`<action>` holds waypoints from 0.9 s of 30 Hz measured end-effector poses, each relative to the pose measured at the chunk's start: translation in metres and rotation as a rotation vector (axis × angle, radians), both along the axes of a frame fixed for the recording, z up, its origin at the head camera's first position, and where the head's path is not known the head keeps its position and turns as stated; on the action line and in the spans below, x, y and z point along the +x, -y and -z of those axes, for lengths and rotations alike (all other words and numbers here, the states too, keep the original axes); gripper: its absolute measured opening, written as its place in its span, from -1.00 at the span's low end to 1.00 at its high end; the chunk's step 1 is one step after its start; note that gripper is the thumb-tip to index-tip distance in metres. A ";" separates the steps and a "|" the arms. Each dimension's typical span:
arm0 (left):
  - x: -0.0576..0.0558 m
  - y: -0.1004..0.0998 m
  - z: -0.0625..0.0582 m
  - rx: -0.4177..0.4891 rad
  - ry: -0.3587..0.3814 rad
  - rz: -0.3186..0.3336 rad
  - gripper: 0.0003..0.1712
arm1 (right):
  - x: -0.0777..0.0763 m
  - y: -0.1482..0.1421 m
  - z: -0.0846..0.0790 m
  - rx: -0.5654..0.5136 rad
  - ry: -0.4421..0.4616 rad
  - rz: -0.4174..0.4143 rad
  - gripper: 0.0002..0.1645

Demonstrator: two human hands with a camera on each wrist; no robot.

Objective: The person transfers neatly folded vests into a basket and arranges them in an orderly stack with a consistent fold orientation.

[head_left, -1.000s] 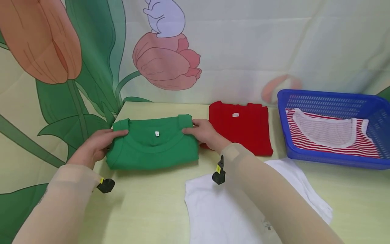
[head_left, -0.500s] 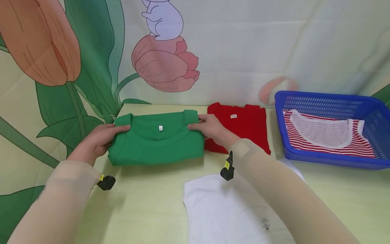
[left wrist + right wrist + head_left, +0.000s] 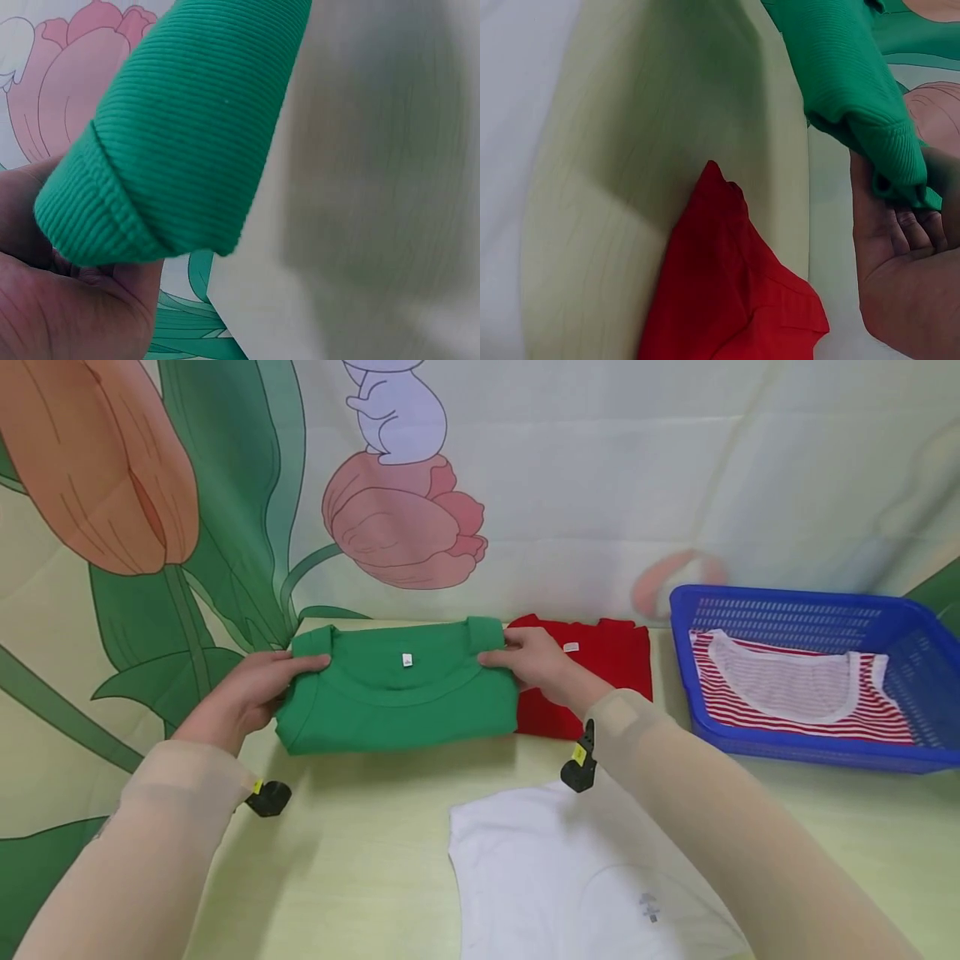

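Note:
A folded green ribbed shirt (image 3: 397, 710) with a small white neck label hangs above the table, its neckline facing up. My left hand (image 3: 262, 685) pinches its left shoulder, thumb on top. At the other shoulder my right hand (image 3: 536, 660) grips the cloth the same way. In the left wrist view the rolled edge of the green shirt (image 3: 195, 135) covers the fingertips. The right wrist view has the green shirt (image 3: 847, 82) off the table, above and beyond the red one. A folded red shirt (image 3: 600, 668) lies behind my right hand, partly covered by it.
At the back right stands a blue plastic basket (image 3: 795, 750) holding a folded red-and-white striped shirt (image 3: 802, 693). A white shirt (image 3: 540, 868) lies spread at the front, under my right forearm. Behind the pale table (image 3: 360, 852) hangs a curtain printed with flowers.
Both hands have lifted the green shirt slightly up and away, and to the right. It now overlaps the left edge of the red shirt in the head view.

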State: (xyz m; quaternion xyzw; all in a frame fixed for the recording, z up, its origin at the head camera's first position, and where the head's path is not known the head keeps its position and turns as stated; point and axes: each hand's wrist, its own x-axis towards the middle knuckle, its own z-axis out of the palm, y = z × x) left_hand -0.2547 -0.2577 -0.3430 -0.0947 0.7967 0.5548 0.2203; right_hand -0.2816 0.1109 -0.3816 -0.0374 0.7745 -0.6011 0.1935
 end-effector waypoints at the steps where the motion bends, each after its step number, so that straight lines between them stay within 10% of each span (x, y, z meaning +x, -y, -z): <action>1: 0.000 -0.001 -0.001 -0.001 -0.006 0.005 0.03 | 0.000 -0.001 -0.001 -0.002 0.001 -0.001 -0.37; 27: -0.007 -0.032 -0.025 -0.079 -0.061 0.043 0.02 | -0.001 -0.035 -0.021 0.039 -0.017 -0.013 -0.37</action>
